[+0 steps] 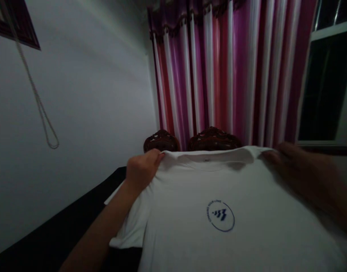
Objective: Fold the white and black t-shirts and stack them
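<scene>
A white T-shirt (187,211) is stretched out in front of me, its neck opening at the top and a round dark-blue print (220,215) on its front. My left hand (142,168) is closed on the cloth at one shoulder, beside the collar. At the opposite shoulder my right hand (292,162), dark and smeared by motion, grips the cloth too. One short sleeve hangs below my left wrist. The shirt's lower part runs out of view at the bottom.
Behind the shirt stand two carved dark-wood chair backs (214,139). Striped purple, red and white curtains (224,75) hang beside a window (326,87). A dark surface (62,223) runs along the white wall (91,94), where a beaded cord (39,98) dangles.
</scene>
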Available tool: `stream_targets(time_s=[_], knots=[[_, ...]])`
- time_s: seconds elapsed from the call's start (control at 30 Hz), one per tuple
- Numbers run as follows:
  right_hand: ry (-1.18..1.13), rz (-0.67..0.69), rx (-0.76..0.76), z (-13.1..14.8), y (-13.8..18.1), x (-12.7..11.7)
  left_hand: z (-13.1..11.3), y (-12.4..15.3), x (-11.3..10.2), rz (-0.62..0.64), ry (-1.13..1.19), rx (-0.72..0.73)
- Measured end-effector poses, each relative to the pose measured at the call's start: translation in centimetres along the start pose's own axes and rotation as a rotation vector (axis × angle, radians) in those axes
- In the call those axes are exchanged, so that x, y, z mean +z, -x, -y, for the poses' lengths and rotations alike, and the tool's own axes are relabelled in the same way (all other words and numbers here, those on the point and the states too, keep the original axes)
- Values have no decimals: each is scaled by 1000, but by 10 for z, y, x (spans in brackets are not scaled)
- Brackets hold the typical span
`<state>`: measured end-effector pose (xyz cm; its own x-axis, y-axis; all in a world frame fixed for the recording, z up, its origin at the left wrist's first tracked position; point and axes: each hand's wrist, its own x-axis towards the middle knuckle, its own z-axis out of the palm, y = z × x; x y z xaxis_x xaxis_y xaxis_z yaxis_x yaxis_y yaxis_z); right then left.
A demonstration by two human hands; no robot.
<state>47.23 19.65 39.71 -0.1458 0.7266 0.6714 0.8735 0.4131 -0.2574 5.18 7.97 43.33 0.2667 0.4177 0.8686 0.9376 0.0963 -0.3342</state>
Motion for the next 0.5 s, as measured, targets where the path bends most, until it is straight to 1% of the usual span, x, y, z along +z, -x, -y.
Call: stream_targets(time_s=[0.07,0.13,0.17,0.23,0.3,0.37,0.43,0.5], knots=[[86,63,-57,5,-15,41,-16,13,60,324,95,-34],[138,207,-71,3,-22,94,-31,29,115,445,142,-31],[144,254,-74,0,-21,121,-38,37,138,486,164,-31],[140,311,-96,-11,-14,167,-50,58,174,537,202,-34],[138,332,-150,-27,3,200,-59,86,194,592,249,-37],[144,362,-229,-43,26,219,-64,121,202,650,302,-35],[140,419,-300,-57,54,226,-68,160,199,717,357,-30],[115,498,-328,-64,86,225,-72,197,190,791,411,-20]])
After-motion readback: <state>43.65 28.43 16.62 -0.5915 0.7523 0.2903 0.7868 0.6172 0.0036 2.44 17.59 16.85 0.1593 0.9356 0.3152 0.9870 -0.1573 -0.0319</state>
